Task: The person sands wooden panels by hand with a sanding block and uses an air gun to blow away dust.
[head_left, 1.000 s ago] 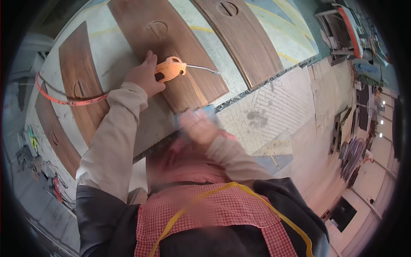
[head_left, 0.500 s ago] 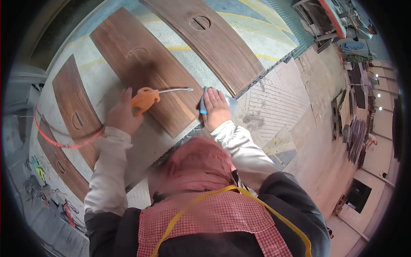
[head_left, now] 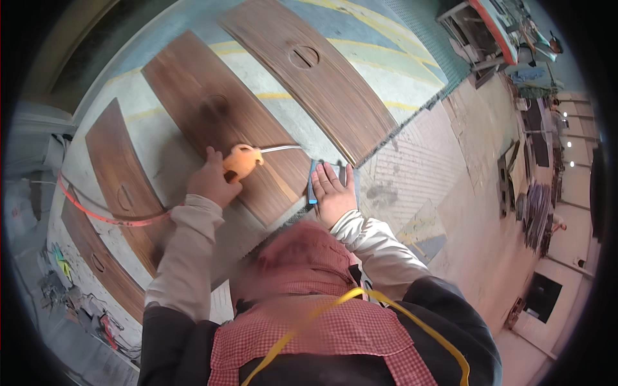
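Note:
My left hand point(head_left: 212, 182) is closed around an orange air blow gun point(head_left: 243, 161) whose thin metal nozzle points right, over a dark brown wooden panel point(head_left: 187, 77). A round recess on that panel lies in shadow. Spread over a thin grey-blue pad with a bright blue edge point(head_left: 313, 186) is my right hand point(head_left: 336, 196), flat, at the near right corner of the panel. What kind of pad it is, I cannot make out. From near my left wrist a red-orange hose point(head_left: 125, 222) curves away to the left.
Another brown panel with a round slotted inset point(head_left: 335, 83) lies to the right. Two narrower panels point(head_left: 122, 167) lie to the left on the pale, yellow-striped worktable point(head_left: 283, 98). A frame with a red edge point(head_left: 492, 29) stands far right, and clutter point(head_left: 77, 302) lies lower left.
My left hand and the blow gun have moved right and nearer to me. The right hand has shifted slightly right and nearer, its fingers now spread wider on the pad.

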